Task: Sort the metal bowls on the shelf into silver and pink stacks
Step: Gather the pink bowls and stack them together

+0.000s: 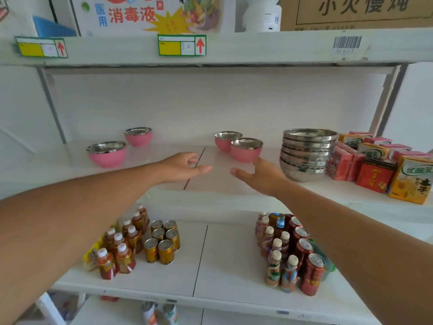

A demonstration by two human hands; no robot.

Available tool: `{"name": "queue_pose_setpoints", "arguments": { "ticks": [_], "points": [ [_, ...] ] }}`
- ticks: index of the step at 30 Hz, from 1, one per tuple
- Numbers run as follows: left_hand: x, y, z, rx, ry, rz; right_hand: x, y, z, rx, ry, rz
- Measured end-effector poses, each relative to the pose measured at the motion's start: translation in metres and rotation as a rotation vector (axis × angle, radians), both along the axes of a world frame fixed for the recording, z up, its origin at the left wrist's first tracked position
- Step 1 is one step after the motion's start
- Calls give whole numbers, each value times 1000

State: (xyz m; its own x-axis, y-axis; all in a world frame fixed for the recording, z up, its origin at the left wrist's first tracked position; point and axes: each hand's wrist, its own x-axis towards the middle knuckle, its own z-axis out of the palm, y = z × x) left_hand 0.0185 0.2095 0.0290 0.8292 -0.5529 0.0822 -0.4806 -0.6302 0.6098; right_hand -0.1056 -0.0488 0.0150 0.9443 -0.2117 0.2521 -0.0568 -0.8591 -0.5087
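Both hands reached over the middle shelf with nothing in them. The left hand hung over the shelf's seam, its fingers loosely curled and its grip apart. The right hand was spread wide, grip apart, its fingertips just short of the nearest pink bowl. That bowl touched a second pink bowl behind it. Two more pink bowls stood separately to the left, one near the front and one farther back. The silver bowls were nested in one stack to the right of the hands, beside red and orange cartons. Bottles and cans stood on the lower shelf.
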Motion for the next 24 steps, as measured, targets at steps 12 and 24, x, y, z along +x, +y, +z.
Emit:
{"name": "queue_pose_setpoints", "arguments": {
  "ticks": [12, 24],
  "points": [
    [62, -33, -11, -59, 29, -105, 56, -7, -5, 87, 20, -93],
    [147, -96, -27, -133, -1, -437, 112, -28, -8, 190, 71, -505]
  ]
}}
